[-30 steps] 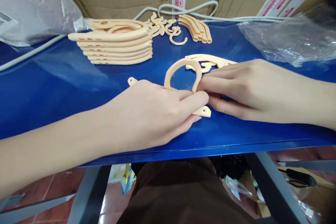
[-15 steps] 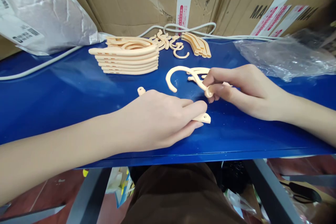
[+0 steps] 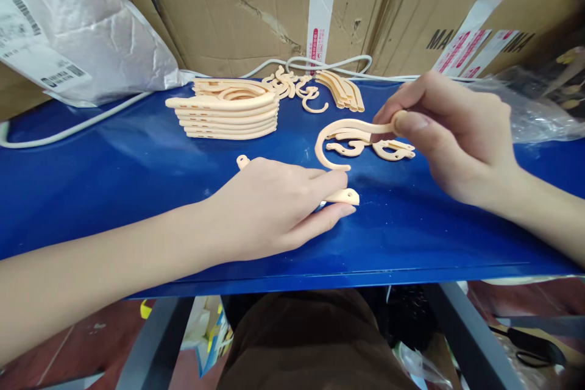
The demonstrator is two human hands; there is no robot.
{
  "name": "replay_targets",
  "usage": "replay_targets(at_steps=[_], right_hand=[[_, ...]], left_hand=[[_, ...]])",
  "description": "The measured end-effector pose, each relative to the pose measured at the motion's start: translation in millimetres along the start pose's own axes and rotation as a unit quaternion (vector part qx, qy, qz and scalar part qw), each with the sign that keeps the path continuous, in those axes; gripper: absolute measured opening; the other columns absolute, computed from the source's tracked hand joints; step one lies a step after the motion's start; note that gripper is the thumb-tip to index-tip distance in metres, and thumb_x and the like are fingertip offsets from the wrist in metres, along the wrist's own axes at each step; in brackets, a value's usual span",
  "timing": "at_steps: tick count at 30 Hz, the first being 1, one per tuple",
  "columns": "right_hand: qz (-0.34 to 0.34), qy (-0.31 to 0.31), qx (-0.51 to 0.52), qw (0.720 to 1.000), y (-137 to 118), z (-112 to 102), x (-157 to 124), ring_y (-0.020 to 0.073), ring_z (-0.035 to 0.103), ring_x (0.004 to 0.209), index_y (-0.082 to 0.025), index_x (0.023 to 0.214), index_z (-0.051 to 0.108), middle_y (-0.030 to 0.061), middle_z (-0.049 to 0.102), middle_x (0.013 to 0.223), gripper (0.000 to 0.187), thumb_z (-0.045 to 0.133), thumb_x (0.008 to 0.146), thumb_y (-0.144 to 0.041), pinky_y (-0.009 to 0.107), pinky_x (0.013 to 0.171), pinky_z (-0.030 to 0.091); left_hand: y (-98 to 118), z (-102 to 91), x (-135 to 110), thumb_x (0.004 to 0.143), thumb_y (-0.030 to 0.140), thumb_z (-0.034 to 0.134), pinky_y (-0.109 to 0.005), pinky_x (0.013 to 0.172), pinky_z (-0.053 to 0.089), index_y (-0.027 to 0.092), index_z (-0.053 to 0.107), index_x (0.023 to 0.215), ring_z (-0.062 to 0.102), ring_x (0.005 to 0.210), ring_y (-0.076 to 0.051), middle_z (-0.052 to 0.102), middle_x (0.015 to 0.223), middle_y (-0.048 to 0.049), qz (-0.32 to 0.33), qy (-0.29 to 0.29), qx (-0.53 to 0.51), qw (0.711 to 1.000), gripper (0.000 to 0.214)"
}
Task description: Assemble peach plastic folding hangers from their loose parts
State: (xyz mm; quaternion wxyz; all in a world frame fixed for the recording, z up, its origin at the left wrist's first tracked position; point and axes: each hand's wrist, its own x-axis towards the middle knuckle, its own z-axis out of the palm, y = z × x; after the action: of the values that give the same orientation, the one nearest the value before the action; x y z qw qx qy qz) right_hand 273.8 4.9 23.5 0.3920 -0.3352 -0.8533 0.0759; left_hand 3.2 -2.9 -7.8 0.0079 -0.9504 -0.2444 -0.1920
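My left hand (image 3: 274,207) lies over a peach plastic hanger bar (image 3: 342,196) on the blue table (image 3: 114,177), fingers pinching its right end; its other end (image 3: 242,161) shows past my knuckles. My right hand (image 3: 448,134) is raised above the table and pinches the stem of a peach hook (image 3: 340,134), which curves down to the left just above the bar's end. Two or three loose hooks (image 3: 384,148) lie on the table under that hand.
A stack of hanger bars (image 3: 228,111) sits at the back centre, with a heap of hooks (image 3: 292,86) and a smaller bar pile (image 3: 340,90) beside it. Cardboard boxes (image 3: 256,6) wall the back. A white bag (image 3: 68,30) lies left, clear plastic (image 3: 539,109) right, a white cable (image 3: 73,128) along the back.
My right hand has lifted the hook off the bar and carried it up and to the right. My left hand has stayed on the bar. The camera has tilted up a little.
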Motion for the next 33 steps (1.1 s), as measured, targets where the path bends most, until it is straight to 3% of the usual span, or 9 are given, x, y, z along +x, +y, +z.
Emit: replay_targets(at_steps=[4, 10, 19, 23, 27, 30, 33], right_hand=[[0.098, 0.039, 0.145, 0.984, 4.8, 8.4, 0.6, 0.0168, 0.074, 0.087, -0.026, 0.094, 0.066, -0.0011, 0.078, 0.090, 0.022, 0.063, 0.115, -0.029, 0.033, 0.086, 0.060], [0.127, 0.050, 0.296, 0.946, 22.2, 17.6, 4.1, 0.0168, 0.079, 0.088, -0.024, 0.094, 0.077, 0.0027, 0.082, 0.092, 0.020, 0.083, 0.106, -0.039, 0.027, 0.081, 0.068], [0.195, 0.028, 0.378, 0.905, 31.8, 12.5, 4.7, 0.0169, 0.084, 0.089, -0.027, 0.095, 0.058, 0.0032, 0.086, 0.093, 0.034, 0.079, 0.107, -0.051, 0.030, 0.089, 0.069], [0.203, 0.024, 0.377, 0.903, 29.0, 15.0, 4.5, 0.0136, 0.077, 0.073, -0.025, 0.097, 0.061, -0.0018, 0.079, 0.081, 0.036, 0.082, 0.106, -0.052, 0.027, 0.076, 0.066], [0.189, -0.002, 0.338, 0.922, 18.1, 16.5, 5.5, 0.0098, 0.060, 0.058, -0.023, 0.093, 0.070, -0.0054, 0.065, 0.066, 0.044, 0.084, 0.103, -0.063, 0.024, 0.059, 0.050], [0.163, -0.057, 0.289, 0.942, 12.5, 16.2, 5.8, 0.0087, 0.049, 0.056, -0.021, 0.091, 0.074, -0.0051, 0.059, 0.063, 0.047, 0.082, 0.104, -0.066, 0.025, 0.055, 0.042], [0.170, -0.119, 0.265, 0.942, 11.8, 17.2, 4.8, 0.0089, 0.047, 0.058, -0.021, 0.097, 0.074, -0.0046, 0.059, 0.068, 0.049, 0.079, 0.105, -0.069, 0.025, 0.051, 0.038]], left_hand=[[-1.4, 0.5, -2.1, 0.124, 0.041, 0.037, -0.033, 0.056, 0.028, 0.024, 0.064, 0.104, 0.073, 0.070, -0.015, 0.078, 0.083, 0.0035, 0.003, 0.011, -0.027, 1.000, 0.038], [-2.8, 2.4, -2.5, 0.124, 0.042, 0.035, -0.031, 0.057, 0.027, 0.024, 0.064, 0.102, 0.072, 0.069, -0.014, 0.077, 0.081, 0.0034, 0.002, 0.024, -0.032, 0.999, 0.042], [-4.7, 2.7, -2.1, 0.123, 0.043, 0.039, -0.031, 0.058, 0.029, 0.023, 0.068, 0.104, 0.071, 0.068, -0.015, 0.080, 0.083, 0.0028, -0.024, 0.035, -0.025, 0.999, 0.041], [-6.4, 6.6, -3.1, 0.124, 0.046, 0.035, -0.031, 0.059, 0.030, 0.023, 0.070, 0.106, 0.073, 0.071, -0.015, 0.081, 0.086, 0.0037, -0.035, 0.053, -0.020, 0.998, 0.045], [-7.1, 9.6, -3.3, 0.125, 0.046, 0.034, -0.031, 0.058, 0.031, 0.023, 0.068, 0.103, 0.072, 0.067, -0.014, 0.080, 0.084, 0.0054, -0.027, 0.074, -0.006, 0.997, 0.047], [-7.8, 10.4, -3.3, 0.126, 0.045, 0.035, -0.030, 0.057, 0.031, 0.023, 0.068, 0.106, 0.071, 0.065, -0.014, 0.081, 0.085, 0.0059, -0.021, 0.080, 0.003, 0.997, 0.044], [-8.4, 11.2, -3.5, 0.126, 0.045, 0.035, -0.030, 0.057, 0.032, 0.024, 0.068, 0.111, 0.073, 0.066, -0.015, 0.083, 0.087, 0.0059, -0.021, 0.081, 0.009, 0.996, 0.042]])
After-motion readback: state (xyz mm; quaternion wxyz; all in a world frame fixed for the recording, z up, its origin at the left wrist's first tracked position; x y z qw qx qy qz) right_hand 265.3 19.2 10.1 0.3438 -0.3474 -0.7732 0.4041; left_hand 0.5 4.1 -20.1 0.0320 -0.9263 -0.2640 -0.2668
